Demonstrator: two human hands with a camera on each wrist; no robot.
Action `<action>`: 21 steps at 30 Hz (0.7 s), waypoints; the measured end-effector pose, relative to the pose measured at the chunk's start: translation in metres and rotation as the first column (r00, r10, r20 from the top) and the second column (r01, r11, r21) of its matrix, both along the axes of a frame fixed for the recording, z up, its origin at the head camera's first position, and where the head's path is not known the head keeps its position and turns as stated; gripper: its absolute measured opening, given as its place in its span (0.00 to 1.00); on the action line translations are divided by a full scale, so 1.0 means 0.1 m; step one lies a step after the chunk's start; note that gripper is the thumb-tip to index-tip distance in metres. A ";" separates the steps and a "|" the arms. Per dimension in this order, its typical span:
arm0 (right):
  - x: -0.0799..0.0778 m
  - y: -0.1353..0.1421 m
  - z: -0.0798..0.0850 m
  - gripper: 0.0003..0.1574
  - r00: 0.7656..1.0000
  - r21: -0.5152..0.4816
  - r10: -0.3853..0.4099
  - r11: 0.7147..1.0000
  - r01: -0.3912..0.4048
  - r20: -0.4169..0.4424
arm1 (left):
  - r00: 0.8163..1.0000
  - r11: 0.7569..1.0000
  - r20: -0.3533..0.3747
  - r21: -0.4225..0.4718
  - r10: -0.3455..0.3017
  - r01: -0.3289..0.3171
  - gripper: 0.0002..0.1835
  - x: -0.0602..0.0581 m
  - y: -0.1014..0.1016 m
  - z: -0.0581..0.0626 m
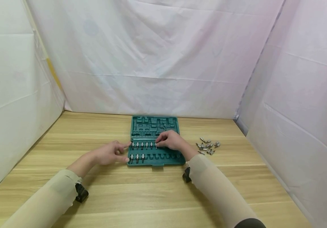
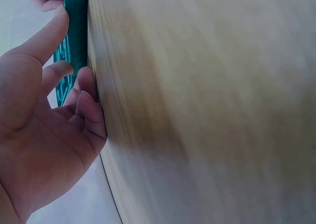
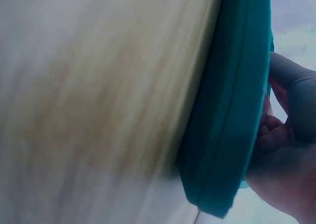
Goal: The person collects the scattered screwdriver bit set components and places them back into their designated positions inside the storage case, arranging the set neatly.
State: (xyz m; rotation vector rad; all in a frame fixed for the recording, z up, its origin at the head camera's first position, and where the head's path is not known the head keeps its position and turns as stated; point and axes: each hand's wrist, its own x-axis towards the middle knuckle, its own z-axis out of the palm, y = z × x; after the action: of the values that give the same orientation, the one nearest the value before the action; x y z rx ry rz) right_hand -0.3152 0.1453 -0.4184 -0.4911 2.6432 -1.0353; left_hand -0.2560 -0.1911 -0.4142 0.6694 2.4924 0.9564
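A green plastic tool case (image 1: pixel 158 151) lies unfolded on the table, its molded lid (image 1: pixel 155 125) at the back. Silver bit sockets with dark tips stand in part of its back row and at the left of its front row. My right hand (image 1: pixel 172 140) pinches a bit socket (image 1: pixel 156 146) at the back row, right of the others there; in the right wrist view the case wall hides the fingertips' work. With thumb and index finger spread, my left hand (image 1: pixel 110 153) touches the case's left edge, other fingers bent, as the left wrist view shows.
To the right of the case, a loose pile of bit sockets (image 1: pixel 208 146) lies on the wooden table (image 1: pixel 129 196). White cloth sheets (image 1: pixel 152 57) hang behind the table and along both sides.
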 end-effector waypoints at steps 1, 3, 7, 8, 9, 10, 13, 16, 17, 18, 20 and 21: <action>0.00 0.00 0.00 0.05 1.000 0.004 0.001 1.000 -0.001 0.000 | 1.000 1.000 0.000 0.001 0.000 0.000 0.46 0.00 0.00 0.00; 0.00 -0.01 0.01 0.05 1.000 0.008 0.006 1.000 -0.006 0.002 | 1.000 1.000 0.000 0.001 0.002 -0.002 0.46 0.00 0.00 -0.01; 0.01 -0.01 0.02 0.05 1.000 0.010 0.024 1.000 -0.024 0.012 | 1.000 1.000 -0.003 -0.007 0.004 -0.004 0.47 0.00 0.00 -0.01; 0.01 -0.01 0.01 0.05 1.000 0.011 0.026 1.000 -0.026 0.015 | 1.000 1.000 -0.002 -0.012 0.007 -0.007 0.47 0.00 0.00 -0.01; 0.01 0.00 0.01 0.05 0.999 0.012 0.027 1.000 -0.027 0.018 | 1.000 1.000 -0.004 -0.015 0.004 -0.004 0.47 0.00 0.00 -0.01; 0.01 0.00 0.01 0.04 0.999 0.014 0.029 0.999 -0.029 0.018 | 1.000 1.000 -0.002 -0.018 0.008 -0.008 0.47 0.00 0.00 -0.01; 0.02 0.00 0.00 0.04 0.999 0.013 0.029 0.999 -0.029 0.018 | 1.000 1.000 -0.006 -0.019 0.005 -0.005 0.47 0.01 0.00 -0.01; 0.01 0.00 -0.01 0.04 0.999 0.009 0.033 0.999 -0.034 0.015 | 1.000 1.000 -0.003 -0.011 0.008 -0.008 0.47 0.01 0.00 -0.02; 0.01 0.00 -0.01 0.04 0.999 0.009 0.035 0.999 -0.035 0.013 | 1.000 1.000 -0.004 -0.008 0.004 -0.004 0.46 0.01 0.00 -0.02; 0.01 0.01 -0.01 0.04 0.999 0.009 0.036 0.999 -0.037 0.012 | 1.000 1.000 -0.004 -0.005 0.005 -0.005 0.46 0.01 0.00 -0.02; 0.01 0.01 -0.01 0.05 0.999 0.012 0.040 0.999 -0.040 0.012 | 1.000 1.000 -0.002 -0.001 0.004 -0.004 0.46 0.01 0.00 -0.02; 0.00 0.01 -0.01 0.06 0.999 0.014 0.042 0.999 -0.042 0.012 | 1.000 1.000 -0.002 0.000 0.002 -0.002 0.46 0.00 0.00 -0.02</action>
State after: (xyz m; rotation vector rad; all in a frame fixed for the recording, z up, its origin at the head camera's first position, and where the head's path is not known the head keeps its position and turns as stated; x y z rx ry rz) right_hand -0.3148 0.1460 -0.4191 -0.5336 2.6166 -1.0034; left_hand -0.2556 -0.1910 -0.4164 0.6677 2.4953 0.9573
